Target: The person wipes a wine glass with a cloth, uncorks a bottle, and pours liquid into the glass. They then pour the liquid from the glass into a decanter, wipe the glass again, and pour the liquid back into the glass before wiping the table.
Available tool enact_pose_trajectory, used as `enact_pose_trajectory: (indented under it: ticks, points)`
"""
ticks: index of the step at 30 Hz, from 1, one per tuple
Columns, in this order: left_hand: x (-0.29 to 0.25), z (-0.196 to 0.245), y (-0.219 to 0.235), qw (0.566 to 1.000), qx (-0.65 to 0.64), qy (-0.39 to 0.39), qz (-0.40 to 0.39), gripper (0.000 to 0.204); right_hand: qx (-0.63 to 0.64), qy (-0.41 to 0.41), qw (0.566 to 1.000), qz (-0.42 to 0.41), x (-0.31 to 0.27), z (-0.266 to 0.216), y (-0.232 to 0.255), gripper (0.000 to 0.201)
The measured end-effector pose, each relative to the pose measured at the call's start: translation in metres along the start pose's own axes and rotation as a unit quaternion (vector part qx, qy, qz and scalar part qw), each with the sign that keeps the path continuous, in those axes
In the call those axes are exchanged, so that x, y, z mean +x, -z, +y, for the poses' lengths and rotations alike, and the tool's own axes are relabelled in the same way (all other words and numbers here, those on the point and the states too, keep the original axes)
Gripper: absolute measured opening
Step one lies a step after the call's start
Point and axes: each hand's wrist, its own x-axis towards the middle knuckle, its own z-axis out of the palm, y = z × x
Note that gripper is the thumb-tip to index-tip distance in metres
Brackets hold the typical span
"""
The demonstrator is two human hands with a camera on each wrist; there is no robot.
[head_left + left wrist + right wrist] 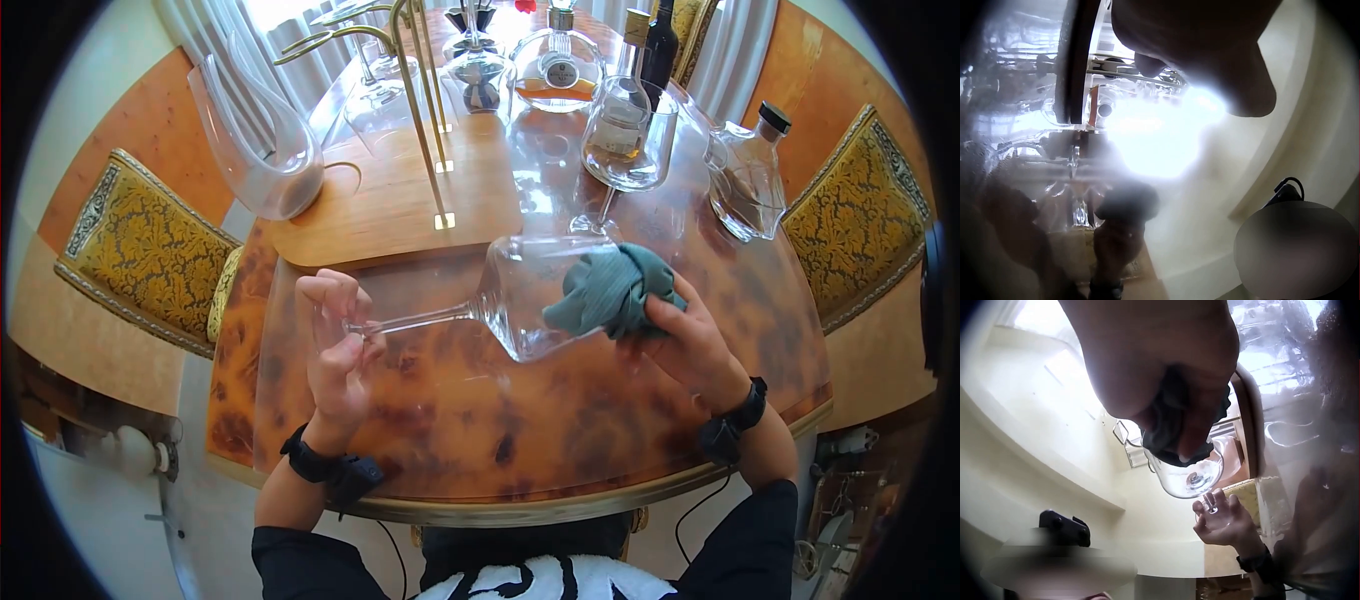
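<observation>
A clear wine glass [520,310] lies sideways in the air above the table, its bowl toward the right. My left hand [340,345] pinches its foot and stem end between thumb and fingers. A bunched grey-green cloth [618,290] is gripped in my right hand [690,345], pressed at the mouth of the bowl, partly inside it. In the right wrist view, my right hand [1166,369] holds the dark-looking cloth [1169,425] over the glass bowl [1188,481], and the left hand [1229,525] is at the foot. The left wrist view shows my left hand [1197,44] against glare.
A wooden board [390,215] with brass stands [420,110] lies behind the glass, a curved decanter [265,150] at its left. Another wine glass [628,140] stands behind the cloth. Bottles and a stoppered decanter [750,180] stand at the back and right. Patterned chairs flank the table [450,440].
</observation>
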Motion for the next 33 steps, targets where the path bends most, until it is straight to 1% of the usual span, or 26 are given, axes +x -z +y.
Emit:
enact_pose_trajectory:
  ticks: [2,3,4,5,6,7,8,9,10,12,13,14,15,16,18,19,21,22,24,25,26,29,30,31,32,33]
  points:
    - [-0.001,0.000,-0.001,1.000,-0.008,0.015,-0.014,0.035,-0.054,-0.001,0.999,-0.002,-0.001,-0.004,-0.008,0.043]
    - [-0.002,-0.001,-0.001,1.000,-0.007,0.018,-0.017,0.035,-0.052,-0.001,0.999,0.001,-0.001,-0.003,-0.011,0.043]
    - [-0.002,-0.001,-0.002,0.999,-0.016,0.032,-0.025,0.034,-0.143,0.048,0.988,0.018,-0.001,-0.001,-0.014,0.044]
    - [-0.003,-0.002,-0.004,0.998,-0.025,0.045,-0.033,0.034,-0.233,0.096,0.967,0.034,-0.002,-0.001,-0.015,0.045]
    - [-0.003,-0.003,-0.004,0.998,-0.025,0.046,-0.034,0.034,-0.275,0.128,0.951,0.054,-0.003,0.005,-0.011,0.048]
    - [-0.003,-0.004,-0.003,0.997,-0.039,0.063,-0.026,0.033,-0.275,0.128,0.951,0.055,0.001,0.012,-0.010,0.048]
    - [-0.003,-0.004,-0.003,0.995,-0.054,0.079,-0.018,0.033,-0.296,0.232,0.923,0.083,0.008,0.019,-0.010,0.048]
    - [-0.002,-0.004,-0.004,0.995,-0.053,0.078,-0.020,0.033,-0.314,0.334,0.882,0.109,0.011,0.021,-0.010,0.047]
    - [-0.002,-0.004,-0.004,0.994,-0.065,0.082,-0.024,0.033,-0.314,0.337,0.881,0.111,0.011,0.018,-0.010,0.047]
    - [-0.003,-0.004,-0.005,0.993,-0.078,0.084,-0.031,0.033,-0.354,0.267,0.887,0.126,0.009,0.008,-0.009,0.054]
    - [-0.004,-0.003,-0.006,0.993,-0.067,0.091,-0.034,0.036,-0.354,0.270,0.886,0.129,0.007,0.004,-0.009,0.054]
    - [-0.005,-0.002,-0.007,0.993,-0.056,0.099,-0.037,0.038,-0.288,0.151,0.939,0.109,0.004,0.000,-0.010,0.060]
    - [-0.006,-0.002,-0.008,0.993,-0.055,0.100,-0.040,0.038,-0.216,0.028,0.972,0.086,0.002,-0.001,-0.010,0.065]
    - [-0.006,-0.003,-0.008,0.994,-0.046,0.089,-0.051,0.037,-0.214,0.028,0.972,0.089,0.003,-0.001,-0.009,0.065]
    - [-0.008,-0.004,-0.009,0.994,-0.036,0.078,-0.062,0.036,-0.158,0.004,0.987,0.015,0.005,0.001,-0.009,0.077]
    - [-0.009,-0.004,-0.010,0.992,-0.033,0.092,-0.076,0.037,-0.158,0.004,0.987,0.015,0.005,0.001,-0.008,0.077]
    - [-0.009,-0.004,-0.010,0.990,-0.030,0.106,-0.089,0.038,-0.108,0.021,0.992,-0.057,0.006,0.000,-0.008,0.083]
    - [-0.009,-0.003,-0.010,0.986,-0.035,0.124,-0.107,0.037,-0.109,0.020,0.992,-0.057,0.006,0.000,-0.008,0.083]
    - [-0.008,-0.002,-0.010,0.981,-0.039,0.141,-0.125,0.037,-0.109,0.059,0.986,-0.114,0.006,0.000,-0.008,0.085]
    - [-0.007,-0.003,-0.010,0.975,-0.052,0.168,-0.135,0.036,-0.109,0.079,0.981,-0.143,0.006,0.000,-0.008,0.085]
    - [-0.007,-0.003,-0.011,0.968,-0.065,0.195,-0.145,0.036,-0.109,0.079,0.981,-0.142,0.006,-0.001,-0.008,0.085]
    - [-0.006,-0.003,-0.015,0.964,-0.055,0.222,-0.139,0.041,-0.132,0.045,0.970,-0.200,0.001,-0.007,-0.011,0.072]
    - [-0.008,-0.002,-0.017,0.964,-0.054,0.222,-0.139,0.041,-0.169,0.073,0.963,-0.197,0.002,-0.005,-0.010,0.062]
    - [-0.010,-0.001,-0.019,0.970,-0.033,0.198,-0.138,0.040,-0.169,0.073,0.963,-0.198,0.002,-0.003,-0.009,0.062]
    - [-0.013,0.000,-0.019,0.975,-0.011,0.173,-0.138,0.039,-0.192,0.088,0.961,-0.178,0.002,-0.001,-0.007,0.059]
    - [-0.015,0.001,-0.020,0.976,-0.011,0.171,-0.137,0.039,-0.216,0.103,0.958,-0.158,0.002,0.000,-0.007,0.056]
